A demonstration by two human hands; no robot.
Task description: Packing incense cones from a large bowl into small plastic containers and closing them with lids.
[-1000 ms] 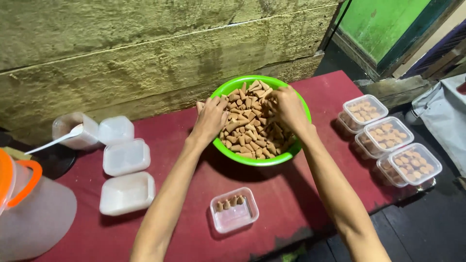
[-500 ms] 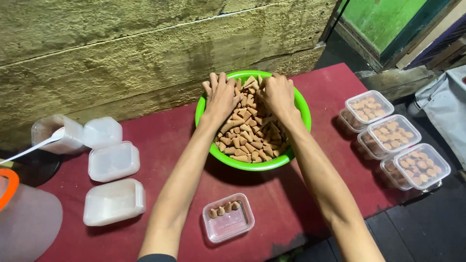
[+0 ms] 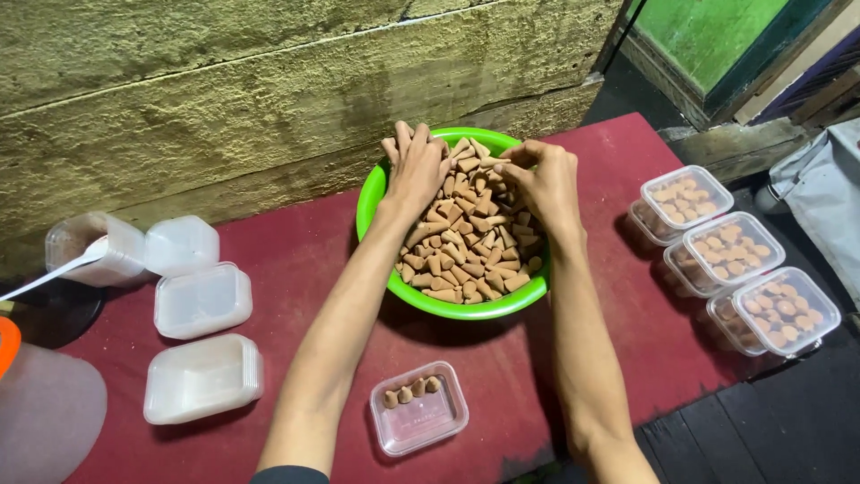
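At the far left edge, a pale translucent jug lid with an orange handle [image 3: 7, 345] just shows. Beside it, a small clear tub [image 3: 90, 246] holds a white plastic spoon [image 3: 49, 273]. Next come stacks of clear plastic lids and empty containers [image 3: 202, 300], lying on the dark red table [image 3: 296, 260] near its left end.

Closer to me, near the table's front edge, sits a small open clear box [image 3: 419, 408] with three brown cone-shaped pieces lined up along its far side.

My left hand [image 3: 414, 170] reaches into the green bowl [image 3: 448, 309], which stands in the middle of the table against a rough wooden wall. The bowl is heaped with brown cones [image 3: 466, 251]. My left fingers are stretched fairly flat and together, resting on the pile at the bowl's far rim; I cannot tell whether they grip any cone.

My right hand [image 3: 542, 179] is just beside it, over the pile's right side, fingers curled and pinched inward toward the thumb, seemingly closed on a few cones.

At the right edge of the table, three closed clear boxes [image 3: 735, 255] filled with cones stand in a diagonal row, well apart from the bowl.
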